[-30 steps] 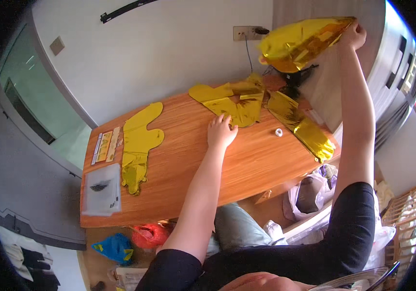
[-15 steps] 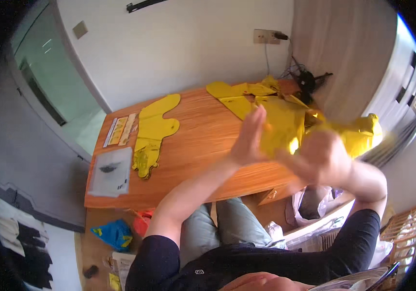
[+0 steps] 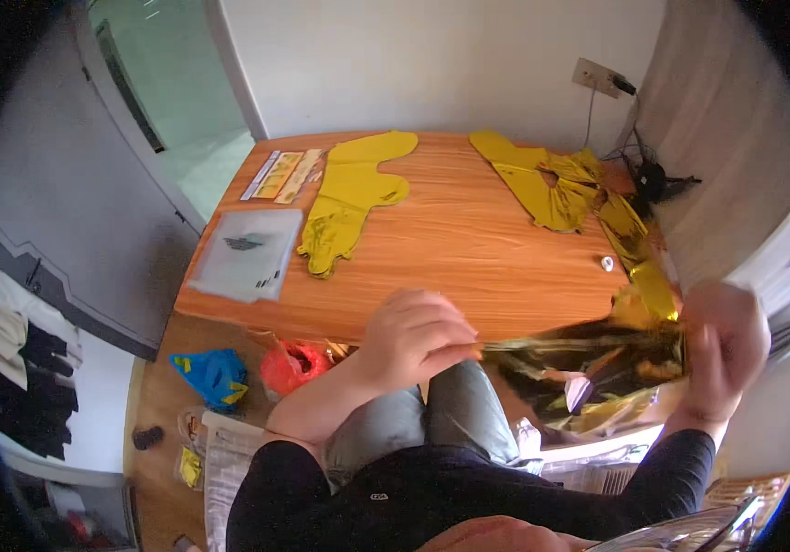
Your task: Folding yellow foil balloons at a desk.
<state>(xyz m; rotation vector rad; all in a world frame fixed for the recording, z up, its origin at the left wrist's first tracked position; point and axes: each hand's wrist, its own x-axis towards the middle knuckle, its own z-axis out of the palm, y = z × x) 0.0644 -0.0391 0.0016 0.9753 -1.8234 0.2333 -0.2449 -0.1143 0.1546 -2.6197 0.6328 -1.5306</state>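
A crinkled gold foil balloon [image 3: 588, 368], flat and shiny, stretches between my hands over the table's front right edge. Its left end is pinched in my left hand [image 3: 420, 339], whose fingers are curled together above my lap. My right hand [image 3: 724, 345], somewhat blurred, is closed on the other end beyond the table's right corner. More gold foil [image 3: 648, 290] trails up from the stretched piece onto the table. Another flat foil piece [image 3: 542, 184] lies at the back right. A third, a rounded-lobed foil balloon [image 3: 358, 198], lies left of the middle.
On the wooden table [image 3: 468, 267] are a translucent plastic sleeve [image 3: 246, 256], a printed strip card [image 3: 282, 177] and a small white roll [image 3: 607, 263]. Black cables [image 3: 657, 179] sit by the wall at the back right. Blue [image 3: 213, 377] and red [image 3: 294, 366] bags lie on the floor.
My hands have come down and toward me and moved apart, drawing the gold foil taut between them over the table's front edge. The view has shifted, and the white roll now shows.
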